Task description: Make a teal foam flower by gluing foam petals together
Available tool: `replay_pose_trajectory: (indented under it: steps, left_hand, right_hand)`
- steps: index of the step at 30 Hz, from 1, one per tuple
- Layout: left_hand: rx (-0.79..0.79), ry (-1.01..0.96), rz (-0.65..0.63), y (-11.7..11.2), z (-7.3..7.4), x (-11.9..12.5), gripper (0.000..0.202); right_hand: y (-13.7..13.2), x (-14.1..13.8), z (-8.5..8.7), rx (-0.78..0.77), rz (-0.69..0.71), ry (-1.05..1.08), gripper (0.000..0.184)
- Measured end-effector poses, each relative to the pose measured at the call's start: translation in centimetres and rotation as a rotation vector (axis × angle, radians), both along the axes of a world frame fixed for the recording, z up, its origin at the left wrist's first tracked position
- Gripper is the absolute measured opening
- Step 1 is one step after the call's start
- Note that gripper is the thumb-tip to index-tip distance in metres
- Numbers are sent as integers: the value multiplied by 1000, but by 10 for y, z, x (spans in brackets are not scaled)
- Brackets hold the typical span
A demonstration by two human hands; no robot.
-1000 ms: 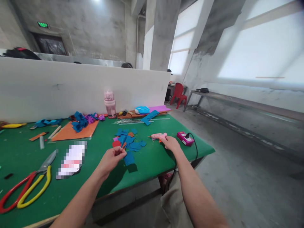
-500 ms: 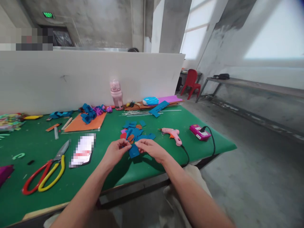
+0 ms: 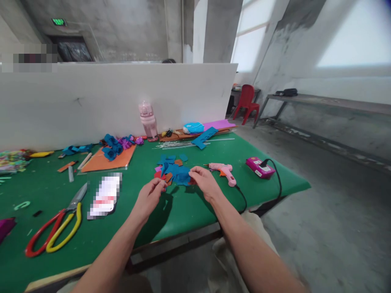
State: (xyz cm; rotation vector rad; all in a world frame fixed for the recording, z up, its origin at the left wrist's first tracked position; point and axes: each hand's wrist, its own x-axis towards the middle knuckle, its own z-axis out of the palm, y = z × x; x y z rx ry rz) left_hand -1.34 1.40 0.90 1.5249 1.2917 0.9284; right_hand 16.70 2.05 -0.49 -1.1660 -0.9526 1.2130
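Note:
My right hand (image 3: 203,183) pinches the edge of a blue felt piece (image 3: 183,176) at the right side of a loose pile. That pile (image 3: 172,169) is of small cut felt pieces, mostly blue, with some orange, red and pink ones. Across from it, my left hand (image 3: 151,195) has its fingertips together beside the pile's orange and red pieces; whatever they hold, if anything, is too small to make out. A pink glue gun (image 3: 222,171) lies just right of my right hand, its cable running off the table's front edge.
Left on the green table (image 3: 122,240) lie red-and-yellow-handled scissors (image 3: 61,228), a phone (image 3: 106,195) and an orange sheet (image 3: 106,160) with curled blue and purple felt. Behind stand a pink bottle (image 3: 148,122) and a white panel (image 3: 106,93). A purple box (image 3: 259,167) with a plugged cable is at right.
My hands have moved apart. The blue piece between them has gone with my right hand up and right to the pile, while my left hand has stayed near the same place.

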Motion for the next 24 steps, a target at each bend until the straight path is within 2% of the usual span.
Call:
replay_pose_trajectory:
  steps: [5,11,17,24]
  left_hand:
    - [-75,-161,-59,-8,-2,8,28]
    - [-121,-352,-156,-14,-6,18,21]
    - [-25,-273,-21,-16,-12,21,21]
    - [-227,-481,-74,-18,-11,25,24]
  right_hand:
    - [0,5,-2,9,-107,56,16]
    - [-2,1,-1,-9,-151,92,17]
    - [-3,-8,-2,-21,-88,72,15]
    - [-8,-14,-1,46,-74,13,16]
